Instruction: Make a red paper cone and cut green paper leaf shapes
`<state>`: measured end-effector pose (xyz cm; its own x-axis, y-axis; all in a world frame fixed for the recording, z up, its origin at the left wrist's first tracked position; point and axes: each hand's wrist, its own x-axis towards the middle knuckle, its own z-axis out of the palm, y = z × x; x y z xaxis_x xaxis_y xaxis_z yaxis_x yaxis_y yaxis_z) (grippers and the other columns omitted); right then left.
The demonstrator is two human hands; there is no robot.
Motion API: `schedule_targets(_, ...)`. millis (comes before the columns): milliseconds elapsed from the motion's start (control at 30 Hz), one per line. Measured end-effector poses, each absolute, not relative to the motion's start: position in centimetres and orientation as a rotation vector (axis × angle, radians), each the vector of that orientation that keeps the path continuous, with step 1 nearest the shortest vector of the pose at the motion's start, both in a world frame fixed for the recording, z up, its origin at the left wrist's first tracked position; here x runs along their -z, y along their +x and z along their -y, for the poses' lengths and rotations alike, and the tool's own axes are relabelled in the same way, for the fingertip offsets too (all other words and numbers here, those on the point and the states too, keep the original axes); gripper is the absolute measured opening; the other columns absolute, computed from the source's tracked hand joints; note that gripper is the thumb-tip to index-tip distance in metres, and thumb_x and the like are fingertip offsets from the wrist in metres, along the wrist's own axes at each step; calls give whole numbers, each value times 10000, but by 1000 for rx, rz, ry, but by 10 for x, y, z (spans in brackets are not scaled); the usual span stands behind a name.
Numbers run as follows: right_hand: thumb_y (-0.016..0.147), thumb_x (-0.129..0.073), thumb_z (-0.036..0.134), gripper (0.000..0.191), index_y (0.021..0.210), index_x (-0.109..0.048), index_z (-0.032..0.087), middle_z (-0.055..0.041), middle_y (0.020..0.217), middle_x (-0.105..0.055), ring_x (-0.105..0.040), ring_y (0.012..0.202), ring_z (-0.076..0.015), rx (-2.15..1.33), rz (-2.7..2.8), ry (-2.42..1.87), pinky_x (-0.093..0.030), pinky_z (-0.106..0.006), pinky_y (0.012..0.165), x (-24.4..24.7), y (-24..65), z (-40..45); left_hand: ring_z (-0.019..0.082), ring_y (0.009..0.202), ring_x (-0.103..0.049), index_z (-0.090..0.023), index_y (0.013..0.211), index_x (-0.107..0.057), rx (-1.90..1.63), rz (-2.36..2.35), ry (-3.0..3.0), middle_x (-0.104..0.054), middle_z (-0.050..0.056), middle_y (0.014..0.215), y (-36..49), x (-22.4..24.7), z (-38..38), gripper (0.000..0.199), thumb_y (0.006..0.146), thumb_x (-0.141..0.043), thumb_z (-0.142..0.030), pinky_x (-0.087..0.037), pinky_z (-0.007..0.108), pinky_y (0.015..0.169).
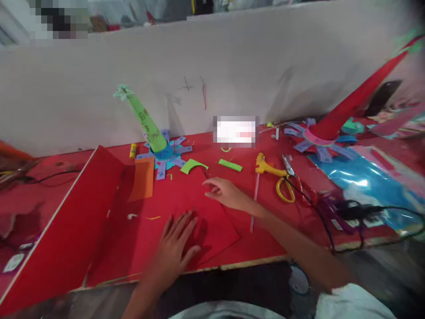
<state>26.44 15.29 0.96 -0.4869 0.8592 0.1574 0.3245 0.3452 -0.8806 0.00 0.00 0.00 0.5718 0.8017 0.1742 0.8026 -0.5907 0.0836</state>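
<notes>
My left hand (175, 241) lies flat with fingers spread on a large red paper sheet (166, 195) at the table's front. Over the sheet's right part, my right hand (226, 192) has loosely bent fingers, its index finger reaching left, and no object shows in it. Whether it touches the paper I cannot tell. Just beyond the right hand lie a curved green paper scrap (194, 165) and a straight green paper strip (230, 165). An orange paper piece (142, 179) rests near the sheet's left side.
Behind stands a green paper cone (148, 124) on a blue base; a red cone (358, 97) leans at right. Right of my hands lie a yellow glue gun (270, 168), yellow-handled scissors (285, 190) and a black cord (325, 226). A red panel (76, 212) rises left.
</notes>
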Motion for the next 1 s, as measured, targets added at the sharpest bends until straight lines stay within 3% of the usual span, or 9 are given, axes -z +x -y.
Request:
schedule_targets(100, 975, -681, 268, 213, 1167, -738, 196, -97, 1092, -763, -674, 792, -164, -956, 1963, -1060, -534, -308, 774, -11, 261, -154, 355, 1656, -272, -236, 1717, -281, 199, 1291, -2892, -315, 168, 1762, 3, -9, 12, 1052, 892, -669, -760, -150, 647, 1347)
schedule_targets(200, 1004, -613, 285, 166, 1075, -741, 206, -96, 1083, -783, -713, 874, -193, -921, 1904, -1068, -534, -318, 800, -12, 266, -157, 409, 1646, -278, -277, 1722, -258, 114, 1268, -2945, -285, 159, 1772, 8, -16, 23, 1173, 787, -853, -661, -203, 719, 1311)
schedule_targets(333, 1017, -565, 329, 199, 1061, -723, 218, -50, 882, -767, -726, 811, -201, -947, 1815, -1088, -524, -318, 768, -14, 282, -162, 326, 1622, -364, -309, 1704, -300, 115, 1276, -2997, -410, 82, 1728, 11, -23, 30, 938, 898, -746, -134, -331, 647, 1305)
schedule_targets(400, 1043, -534, 394, 257, 1083, -715, 216, -8, 723, -688, -680, 694, -185, -953, 1782, -1098, -495, -305, 706, -17, 289, -163, 270, 1569, -466, -295, 1672, -377, 195, 1285, -3063, -527, 61, 1654, 8, -27, 30, 845, 907, -626, -36, -395, 574, 1294)
schedule_targets(567, 1058, -491, 598, 474, 1177, -719, 199, 61, 571, -485, -494, 503, -137, -1043, 1706, -1115, -378, -276, 556, -30, 302, -164, 232, 1192, -781, -235, 1355, -692, 626, 1765, -2839, -805, 67, 1280, -2, -29, 24, 504, 934, -474, -62, -658, 334, 977)
schedule_targets(733, 1032, -444, 741, 686, 1267, -754, 176, 85, 528, -379, -376, 470, -109, -1278, 1809, -991, -308, -256, 513, -34, 312, -163, 199, 735, -826, -169, 1197, -706, 1037, 2100, -2355, -852, 49, 914, 7, -37, 19, 280, 993, -519, -211, -621, 217, 612)
schedule_targets(867, 1020, -347, 811, 824, 1356, -725, 161, 48, 521, -521, -487, 455, -124, -1590, 1870, -887, -351, -250, 500, -36, 319, -159, 202, 944, -836, -193, 1187, -695, 1102, 1793, -2353, -852, 59, 1061, 28, -52, 11, 303, 960, -511, -114, -649, 242, 778)
schedule_targets(933, 1013, -296, 833, 846, 1213, -797, 182, -30, 649, -664, -615, 576, -159, -1591, 1868, -883, -441, -273, 560, -39, 321, -157, 200, 1056, -816, -211, 1233, -685, 1107, 1533, -2406, -847, 48, 1103, 40, -57, 6, 388, 941, -497, -36, -613, 319, 1021)
schedule_targets(1000, 1010, -326, 828, 803, 1022, -835, 206, -82, 843, -757, -701, 784, -199, -1468, 1871, -889, -528, -311, 718, -43, 322, -157, 169, 1065, -806, -220, 1289, -667, 1091, 1355, -2457, -843, 32, 1123, 51, -59, 2, 476, 937, -480, 40, -441, 413, 1256)
